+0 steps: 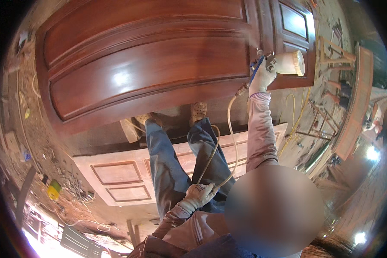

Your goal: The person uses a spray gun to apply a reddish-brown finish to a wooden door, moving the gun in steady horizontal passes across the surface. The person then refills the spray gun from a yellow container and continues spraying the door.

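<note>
Currently, as I judge it from my remote seat, the step in hand is spraying a finish onto the brown door [167, 60], which spans the upper part of the frame. My right grip [262, 77], right of upper centre, is wrapped round the spray gun [281, 63] over that door; my left grip [201, 193], lower centre, is closed round the hose [231, 129]. Whether spray is coming out, I can't tell for sure. The next move probably calls for a level, even pass, with hose slack let out from below. Leftward over the door I see plenty of free room. Toward the lower frame it tightens: the door's long edge, my legs [167, 167], then a paler door [116, 172], where a dangling hose could brush.
</note>
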A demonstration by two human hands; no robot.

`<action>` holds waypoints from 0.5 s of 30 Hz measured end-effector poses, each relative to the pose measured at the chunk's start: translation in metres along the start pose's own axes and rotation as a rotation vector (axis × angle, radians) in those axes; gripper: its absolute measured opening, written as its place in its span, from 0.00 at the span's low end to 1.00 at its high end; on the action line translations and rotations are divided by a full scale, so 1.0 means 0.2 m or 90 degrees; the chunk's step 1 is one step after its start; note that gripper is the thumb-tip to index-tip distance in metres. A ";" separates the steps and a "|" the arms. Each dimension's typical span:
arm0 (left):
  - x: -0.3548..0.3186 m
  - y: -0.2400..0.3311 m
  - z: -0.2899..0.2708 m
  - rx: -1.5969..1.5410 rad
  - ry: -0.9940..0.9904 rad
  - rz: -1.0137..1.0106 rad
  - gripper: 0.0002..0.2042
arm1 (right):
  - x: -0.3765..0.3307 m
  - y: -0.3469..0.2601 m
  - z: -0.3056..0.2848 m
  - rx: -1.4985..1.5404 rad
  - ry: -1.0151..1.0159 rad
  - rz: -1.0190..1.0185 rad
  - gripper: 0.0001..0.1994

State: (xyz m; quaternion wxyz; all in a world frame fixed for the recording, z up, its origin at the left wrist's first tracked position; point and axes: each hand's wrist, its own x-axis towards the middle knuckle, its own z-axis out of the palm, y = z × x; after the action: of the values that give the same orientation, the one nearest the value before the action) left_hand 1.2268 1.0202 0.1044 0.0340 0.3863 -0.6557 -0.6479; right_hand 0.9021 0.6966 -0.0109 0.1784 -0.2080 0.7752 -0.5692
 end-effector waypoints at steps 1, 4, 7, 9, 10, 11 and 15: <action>0.01 -0.01 0.01 -0.004 -0.011 0.010 0.12 | 0.08 0.03 -0.04 0.020 0.031 -0.011 0.06; 0.07 0.01 -0.03 -0.001 -0.114 -0.041 0.12 | 0.22 0.17 -0.11 0.073 0.096 0.021 0.08; 0.08 -0.03 -0.01 0.092 -0.012 0.076 0.07 | 0.15 0.25 -0.17 0.119 0.160 0.068 0.07; 0.10 0.04 -0.08 0.143 0.067 0.146 0.10 | 0.06 0.28 -0.28 0.128 0.212 0.115 0.07; 0.08 0.02 -0.08 0.126 0.028 0.104 0.09 | -0.01 0.31 -0.36 0.159 0.227 0.145 0.07; 0.05 0.00 -0.06 0.110 -0.008 0.060 0.09 | -0.09 0.34 -0.43 0.191 0.239 0.174 0.07; 0.04 0.02 -0.07 0.191 -0.123 0.039 0.11 | -0.36 0.40 -0.72 0.081 0.277 0.235 0.11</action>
State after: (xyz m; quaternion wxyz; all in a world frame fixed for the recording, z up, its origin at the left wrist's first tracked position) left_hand 1.2277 1.0040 0.1066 -0.0672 0.3026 -0.7567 -0.5756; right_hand 0.8799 0.8734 -0.0438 0.1211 0.0751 0.7826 -0.6060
